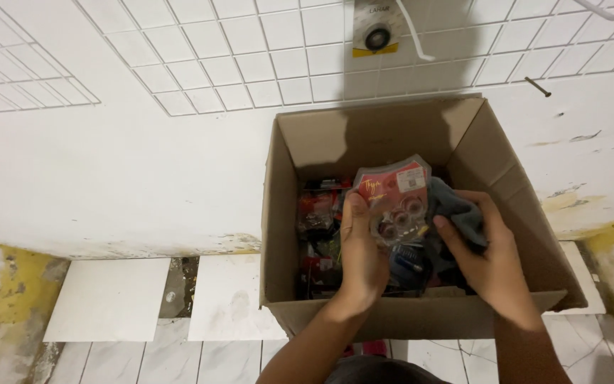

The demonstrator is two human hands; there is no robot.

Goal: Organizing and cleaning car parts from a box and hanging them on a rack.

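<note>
An open brown cardboard box (286, 213) stands on the floor against a white wall. Inside it lie several small red and black packets (318, 213). My left hand (360, 256) grips a clear plastic packet with a red card top (392, 195) by its left edge, holding it upright over the box. My right hand (488, 252) is inside the box on the right, closed on a dark blue-grey cloth (456, 206) that touches the packet's right side.
White tiled wall (250, 57) above, with a round fitting (376, 32) and a white cable. Marble-look floor tiles (143, 355) below. Two loose white tiles (108, 299) lean at the wall's foot, left of the box. A nail (538, 87) sticks out at upper right.
</note>
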